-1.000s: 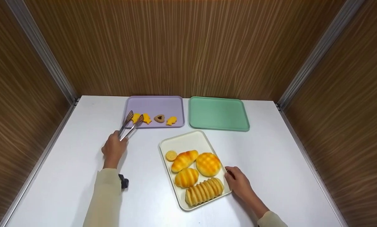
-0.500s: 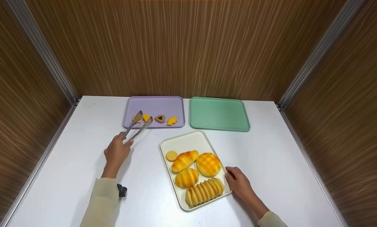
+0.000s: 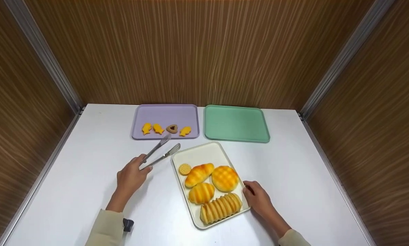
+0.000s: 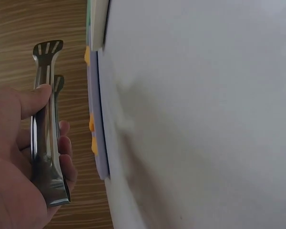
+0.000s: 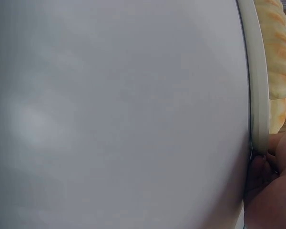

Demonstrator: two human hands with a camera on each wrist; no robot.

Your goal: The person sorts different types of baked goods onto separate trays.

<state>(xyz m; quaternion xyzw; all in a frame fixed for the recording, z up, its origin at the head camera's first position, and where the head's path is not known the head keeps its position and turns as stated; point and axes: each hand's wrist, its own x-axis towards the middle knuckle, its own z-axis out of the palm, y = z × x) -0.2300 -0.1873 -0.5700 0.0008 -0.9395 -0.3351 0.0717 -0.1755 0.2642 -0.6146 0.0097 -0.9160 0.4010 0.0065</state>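
Observation:
My left hand (image 3: pixel 132 175) holds a pair of metal tongs (image 3: pixel 164 139). Their two arms stand apart with nothing between the slotted tips, just left of the cream tray (image 3: pixel 204 152). In the left wrist view, thumb and fingers grip the tongs (image 4: pixel 40 129) from both sides. At the cream tray's right edge, near its front corner, my right hand (image 3: pixel 258 198) pinches the rim. On that tray lie a round cookie (image 3: pixel 185 169), a croissant-like bread (image 3: pixel 199 175), a checked round bun (image 3: pixel 225 178), a striped roll (image 3: pixel 201 193) and a ridged loaf (image 3: pixel 221 208).
Behind, a purple tray (image 3: pixel 166 114) bears a heart-shaped cookie (image 3: pixel 172 128) and three yellow fish-shaped pieces, one a fish-shaped piece (image 3: pixel 147 128) at far left. To its right is a green tray (image 3: pixel 236 123). Wood-grain panels (image 3: pixel 204 51) enclose the white table (image 3: pixel 293 164).
My left hand has drawn the tongs back from above the purple tray, toward the right and nearer me, beside the cream tray. The right hand and the cream tray stay in place.

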